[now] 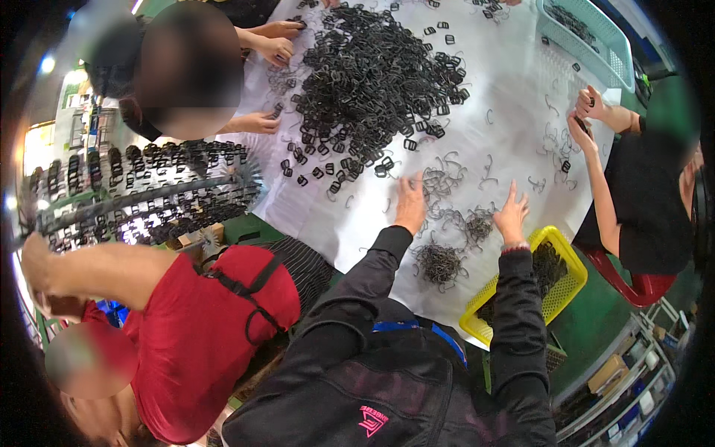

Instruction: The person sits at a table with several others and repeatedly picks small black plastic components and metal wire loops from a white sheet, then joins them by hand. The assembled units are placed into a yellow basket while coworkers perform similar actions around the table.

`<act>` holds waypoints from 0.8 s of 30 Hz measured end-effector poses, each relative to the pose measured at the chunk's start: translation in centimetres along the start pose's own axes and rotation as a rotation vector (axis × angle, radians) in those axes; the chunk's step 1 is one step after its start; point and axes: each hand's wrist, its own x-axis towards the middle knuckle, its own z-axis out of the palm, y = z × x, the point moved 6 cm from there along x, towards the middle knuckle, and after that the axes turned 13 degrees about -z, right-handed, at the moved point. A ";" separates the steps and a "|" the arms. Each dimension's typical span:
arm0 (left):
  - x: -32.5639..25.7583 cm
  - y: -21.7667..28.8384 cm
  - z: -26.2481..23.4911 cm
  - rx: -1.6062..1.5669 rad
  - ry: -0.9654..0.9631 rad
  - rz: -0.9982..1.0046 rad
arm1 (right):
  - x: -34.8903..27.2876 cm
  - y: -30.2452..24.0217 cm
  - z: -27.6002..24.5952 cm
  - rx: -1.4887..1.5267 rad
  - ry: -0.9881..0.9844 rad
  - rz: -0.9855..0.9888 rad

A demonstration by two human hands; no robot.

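Observation:
My left hand (pixel 410 204) rests low over the white tabletop (pixel 350 231), fingers stretched forward beside a loose scatter of thin, curved, hook-like pieces (pixel 445 179). Nothing shows in its grasp. On the other side of that scatter, my right hand (pixel 512 214) is held with its fingers spread and holds nothing. Close to its fingers lies a small dark clump of hooks (pixel 478 226). A larger tangled clump of hooks (pixel 439 264) sits between my forearms. Beyond my left hand rises a big heap of black buckles (pixel 372 82), with single ones strewn round its edge.
A yellow basket (pixel 579 277) with dark pieces stands by my right forearm. At the far right is a pale blue basket (pixel 622 52). Co-workers' hands (pixel 257 123) work left of the heap; another person's hands (pixel 585 115) hold something dark at right. A red-clothed person (pixel 216 335) is close left.

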 end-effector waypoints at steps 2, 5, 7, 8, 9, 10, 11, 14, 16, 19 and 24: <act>-0.5 2.5 0.9 0.015 -0.083 0.059 | 0.7 1.1 0.3 -0.099 -0.004 0.112; -1.1 5.0 1.4 -0.007 -0.272 0.223 | -0.7 0.5 1.4 -0.159 -0.020 0.105; 0.8 5.9 -0.1 -0.026 -0.101 0.304 | -3.7 -1.5 3.6 -0.217 -0.092 0.050; 2.4 6.4 -0.7 -0.039 -0.002 0.360 | -4.8 -2.7 4.6 -0.203 -0.074 -0.002; 3.7 6.7 -0.6 -0.028 -0.005 0.358 | -6.6 -4.1 5.2 -0.200 -0.031 -0.073; 5.4 7.3 -0.4 -0.026 0.008 0.371 | -8.4 -5.4 5.7 -0.169 -0.009 -0.123; 6.5 7.9 -0.6 -0.040 0.066 0.413 | -9.5 -6.2 6.3 -0.138 -0.024 -0.122; 7.8 8.9 0.8 0.015 0.063 0.403 | -11.3 -7.7 6.6 -0.069 -0.066 -0.175; 5.6 9.2 2.2 0.031 -0.028 0.447 | -10.5 -7.0 5.4 0.063 -0.069 -0.151; -0.3 8.1 3.7 0.048 -0.245 0.588 | -7.1 -5.2 2.0 0.030 0.100 -0.181; -6.7 3.9 1.0 -0.065 -0.308 0.572 | 2.7 -1.3 -1.8 -0.039 0.251 -0.293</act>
